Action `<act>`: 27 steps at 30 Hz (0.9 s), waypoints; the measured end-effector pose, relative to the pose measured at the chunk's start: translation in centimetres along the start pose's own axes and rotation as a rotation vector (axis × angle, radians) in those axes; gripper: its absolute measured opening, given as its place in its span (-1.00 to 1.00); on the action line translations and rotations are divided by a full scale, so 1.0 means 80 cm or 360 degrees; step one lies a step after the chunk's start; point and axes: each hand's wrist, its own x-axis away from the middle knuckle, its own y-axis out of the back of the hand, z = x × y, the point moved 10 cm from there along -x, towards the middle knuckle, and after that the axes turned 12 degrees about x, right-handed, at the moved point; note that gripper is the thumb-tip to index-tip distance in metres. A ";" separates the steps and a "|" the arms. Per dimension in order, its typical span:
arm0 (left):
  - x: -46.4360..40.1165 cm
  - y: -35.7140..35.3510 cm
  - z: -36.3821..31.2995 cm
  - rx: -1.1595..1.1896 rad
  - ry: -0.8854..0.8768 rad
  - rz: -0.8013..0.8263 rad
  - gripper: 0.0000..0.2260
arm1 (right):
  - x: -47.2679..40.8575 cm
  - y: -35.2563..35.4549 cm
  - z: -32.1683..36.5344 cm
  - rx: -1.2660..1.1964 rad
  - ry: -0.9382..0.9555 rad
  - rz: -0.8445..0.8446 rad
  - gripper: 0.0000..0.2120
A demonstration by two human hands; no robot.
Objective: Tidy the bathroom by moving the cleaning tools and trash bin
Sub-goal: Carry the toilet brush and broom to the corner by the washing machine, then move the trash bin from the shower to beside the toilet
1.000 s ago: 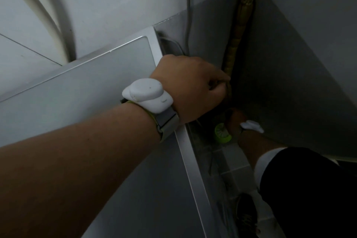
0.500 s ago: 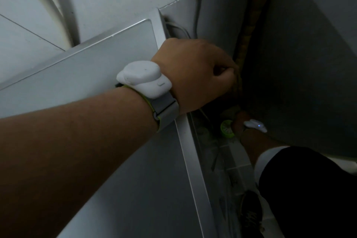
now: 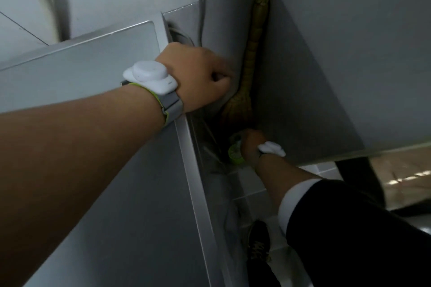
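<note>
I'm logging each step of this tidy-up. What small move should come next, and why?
Probably lift the broom out of the corner. The left hand is curled beside its handle, though the grip itself is hidden, and the right hand reaches low by a green object.

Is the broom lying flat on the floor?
No: the broom stands upright in the wall corner, its handle end up, beside the left hand.

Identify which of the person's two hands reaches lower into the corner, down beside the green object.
The right hand, on the dark-sleeved arm, is down by the green object near the floor. The left hand is higher, beside the broom standing in the corner.
</note>
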 end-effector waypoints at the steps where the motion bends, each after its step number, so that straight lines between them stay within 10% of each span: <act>1: 0.000 -0.004 0.002 -0.0023 -0.0008 0.0014 -0.70 | -0.005 -0.004 -0.003 -0.0080 -0.0031 -0.0041 -0.72; 27: 0.315 -0.080 -0.260 0.0627 0.0071 0.0583 -0.64 | 0.434 0.074 -0.115 -0.0122 0.0032 -0.0608 -0.79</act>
